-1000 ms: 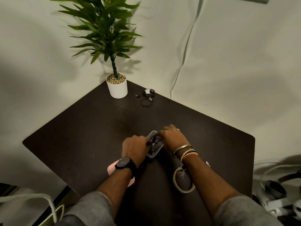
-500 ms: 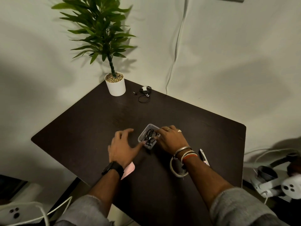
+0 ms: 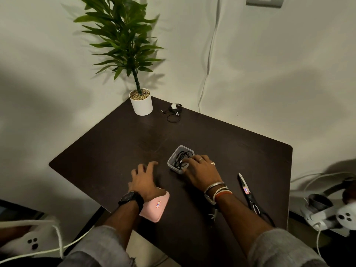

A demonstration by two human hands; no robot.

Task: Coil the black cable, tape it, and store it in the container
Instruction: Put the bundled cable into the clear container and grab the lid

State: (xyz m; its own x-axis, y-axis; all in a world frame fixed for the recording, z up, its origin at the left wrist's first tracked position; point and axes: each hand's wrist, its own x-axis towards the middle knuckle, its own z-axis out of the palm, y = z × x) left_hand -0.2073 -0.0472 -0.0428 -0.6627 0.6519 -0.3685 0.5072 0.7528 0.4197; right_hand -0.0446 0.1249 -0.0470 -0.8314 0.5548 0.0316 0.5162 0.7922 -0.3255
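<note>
The cable (image 3: 181, 159) lies bundled inside the container (image 3: 172, 162), a small clear tub under the fingertips of the right hand (image 3: 201, 170), so the storing step looks done or nearly so; whether the bundle is taped cannot be told from here. That hand lies over the tub's near right corner, its fingers reaching in onto the cable, though a real grip cannot be made out. The left hand (image 3: 145, 180) rests flat and spread on the table (image 3: 107, 151), holding nothing, just left of the tub. What may be left is a last tuck of loose loops. The dark table fills a pale-walled corner; far beyond the left hand stands a plant (image 3: 141, 102) in a white pot. By that wrist lies a pink case (image 3: 156, 206), right of the right forearm a pair of scissors (image 3: 248, 195). Far ahead of the right hand, near the pot, sits a second cable (image 3: 174, 111), small and coiled.
</note>
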